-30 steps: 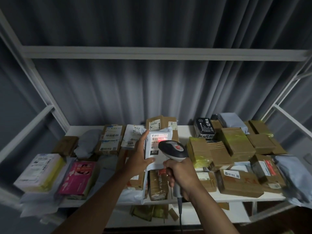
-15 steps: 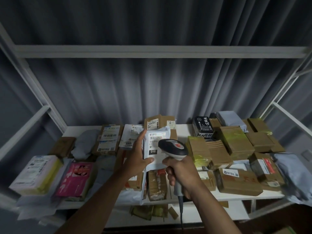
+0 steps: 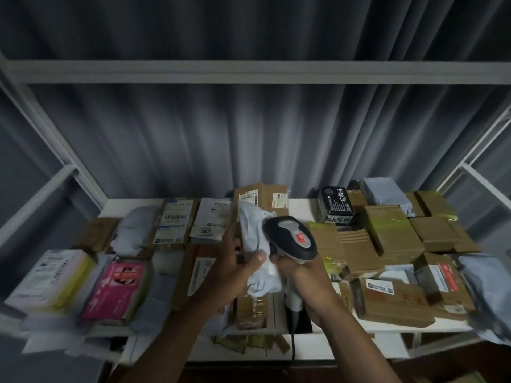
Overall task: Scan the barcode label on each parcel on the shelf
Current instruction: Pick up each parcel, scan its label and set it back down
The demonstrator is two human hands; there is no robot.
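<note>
Gripping grey mailer [image 3: 255,241], label now turned away, left hand [image 3: 235,268]; right hand [image 3: 300,268] gripping scanner [image 3: 290,239].

"2005" on white mailer label [image 3: 208,225], Chinese characters on black box [image 3: 335,203]

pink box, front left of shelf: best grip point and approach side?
Probably the pink box by its near short edge, coming from the front. It lies flat with that end toward the shelf's front edge, over grey bags, so fingers could slip under and a thumb on top. A white box crowds its left side, and parcels sit behind.
</note>
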